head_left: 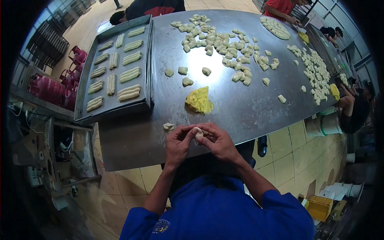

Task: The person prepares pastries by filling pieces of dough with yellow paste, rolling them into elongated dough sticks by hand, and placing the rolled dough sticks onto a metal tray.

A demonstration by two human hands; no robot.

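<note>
Between my two hands, just above the table's near edge, is a small piece of pale dough (199, 133). My left hand (178, 145) pinches it from one side with thumb and fingers. The fingers of my right hand (218, 141) curl round its other side, with the thumb pressed underneath. Beside my left hand lies a loose dough scrap (168, 127). A lump of yellow filling (199, 100) sits on the metal just beyond my hands. Past it are a few separate dough pieces (187, 81).
The steel table (168, 108) carries many dough pieces (216, 40) farther back. At left stands a deep metal tray (149, 80) with rows of shaped, ridged dough strips (129, 92). Other people work at the far right, one in a red shirt (278, 9). Red gas cylinders (48, 89) stand left.
</note>
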